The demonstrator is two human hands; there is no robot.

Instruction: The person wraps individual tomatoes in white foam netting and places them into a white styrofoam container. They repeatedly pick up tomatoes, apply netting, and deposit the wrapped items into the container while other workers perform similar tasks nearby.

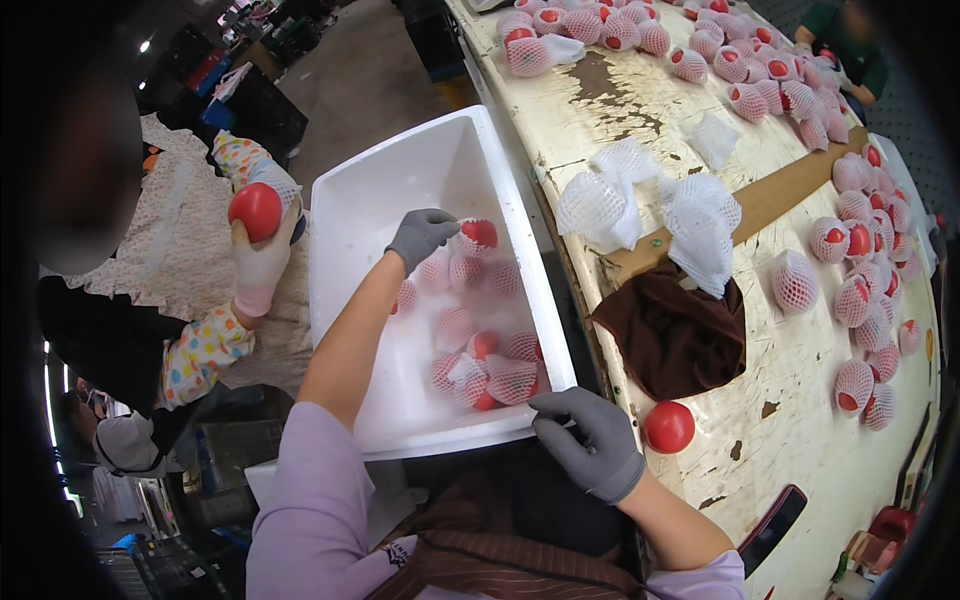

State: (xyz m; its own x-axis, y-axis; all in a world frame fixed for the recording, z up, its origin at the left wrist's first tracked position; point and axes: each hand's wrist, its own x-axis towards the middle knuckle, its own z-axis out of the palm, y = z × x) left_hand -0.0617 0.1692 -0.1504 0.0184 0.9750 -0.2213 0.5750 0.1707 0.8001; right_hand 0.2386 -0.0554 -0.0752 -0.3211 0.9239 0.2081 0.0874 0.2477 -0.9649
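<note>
My left hand (421, 238), in a grey glove, reaches into a white foam box (341, 300). Its thumb and fingertips are pinched at the foam net of a red fruit (480, 235). Several more red fruits in pinkish-looking foam nets (466, 271) lie on the bottom of the box, mostly along its right side. My right hand (589, 446), also gloved in grey, has its fingers bent over the box rim at the near right corner. A bare red fruit (669, 427) rests on the worn white table (720, 457) just right of that hand.
Empty white foam nets (697, 217) and a dark brown cloth (675, 337) lie by a wooden strip (780, 184). Netted fruits (855, 300) cover the table's far parts. A phone (772, 529) lies nearer. A co-worker's gloved hand (262, 262) holds a fruit at left; another person is far right.
</note>
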